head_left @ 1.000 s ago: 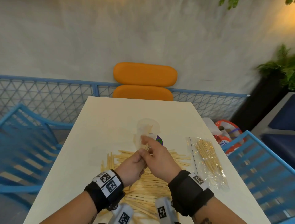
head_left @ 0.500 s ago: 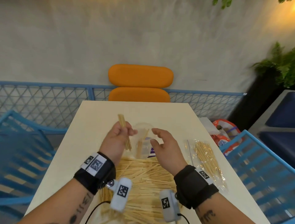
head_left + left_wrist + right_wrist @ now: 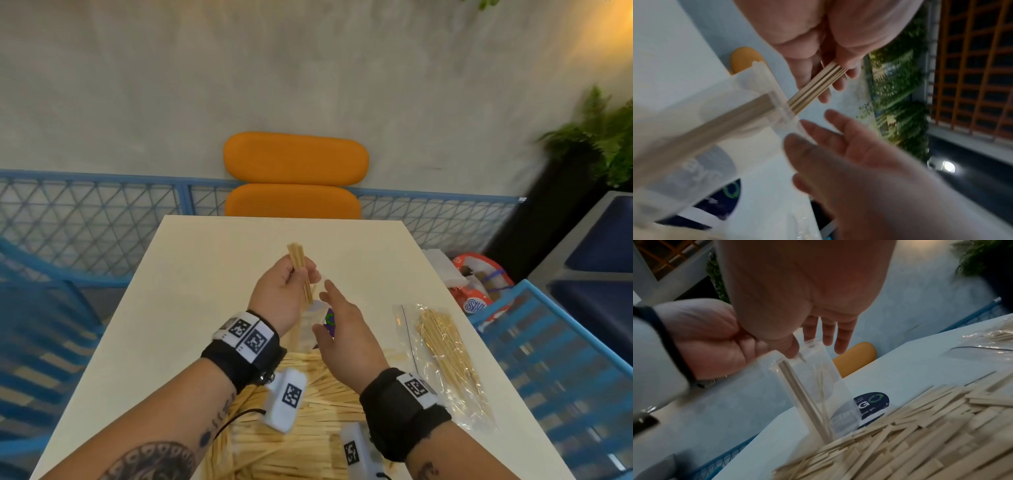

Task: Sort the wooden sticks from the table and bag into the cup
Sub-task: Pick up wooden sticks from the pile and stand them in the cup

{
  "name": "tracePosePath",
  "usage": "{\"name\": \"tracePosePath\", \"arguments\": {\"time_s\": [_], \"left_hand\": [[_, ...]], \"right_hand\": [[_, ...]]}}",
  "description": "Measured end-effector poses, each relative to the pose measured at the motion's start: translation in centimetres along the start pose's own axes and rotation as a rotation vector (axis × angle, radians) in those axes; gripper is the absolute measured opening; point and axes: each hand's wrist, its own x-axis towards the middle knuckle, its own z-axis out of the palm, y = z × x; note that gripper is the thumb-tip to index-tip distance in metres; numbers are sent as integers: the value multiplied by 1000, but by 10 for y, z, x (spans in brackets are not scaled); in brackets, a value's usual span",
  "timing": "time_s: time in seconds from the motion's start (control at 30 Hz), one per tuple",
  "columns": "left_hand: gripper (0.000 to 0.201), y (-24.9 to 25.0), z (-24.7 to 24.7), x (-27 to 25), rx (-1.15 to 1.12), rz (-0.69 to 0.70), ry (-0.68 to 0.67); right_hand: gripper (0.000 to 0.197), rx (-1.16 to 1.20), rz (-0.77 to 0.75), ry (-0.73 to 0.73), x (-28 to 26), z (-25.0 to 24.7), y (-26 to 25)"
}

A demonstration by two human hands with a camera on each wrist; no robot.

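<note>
**Stick bundle lowered into clear cup at mid-table**

The cream table (image 3: 191,308) runs from the bottom of the head view up to its far edge at mid-frame, where an orange chair (image 3: 294,161) and a blue mesh railing (image 3: 85,219) stand behind it. The far half of the tabletop, in the middle of the frame, is bare; blue slatted chairs (image 3: 565,359) flank both long edges.

The left hand (image 3: 281,294), just above frame centre, pinches a small bundle of sticks (image 3: 301,270) between thumb and curled fingers. The bundle is nearly upright, its lower end passing the rim of the cup (image 3: 313,325). In the left wrist view the sticks (image 3: 816,87) lie side by side, flat, pale and straight-edged, and show on through the cup wall (image 3: 715,110).

The right hand (image 3: 346,339) is beside the cup, fingers straight and loosely spread, holding nothing; whether it touches the cup cannot be told. The cup is clear, thin plastic, upright, with a dark round printed label (image 3: 873,404) lying on the table beside its base.

The loose pile of sticks (image 3: 308,428) covers the lower centre of the head view, criss-crossed, reaching the cup's foot. At right centre lies a crinkled transparent bag (image 3: 445,359) with thinner sticks inside.
</note>
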Motion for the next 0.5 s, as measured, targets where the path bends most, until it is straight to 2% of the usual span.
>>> {"name": "tracePosePath", "arguments": {"time_s": [0.23, 0.37, 0.5], "left_hand": [[10, -20, 4, -3, 427, 82, -127], [19, -26, 5, -4, 737, 112, -166], [23, -26, 6, -3, 910, 101, -192]], "right_hand": [[78, 19, -27, 2, 3, -2, -1], [76, 16, -38, -4, 5, -3, 0], [82, 13, -26, -22, 5, -6, -3]]}}
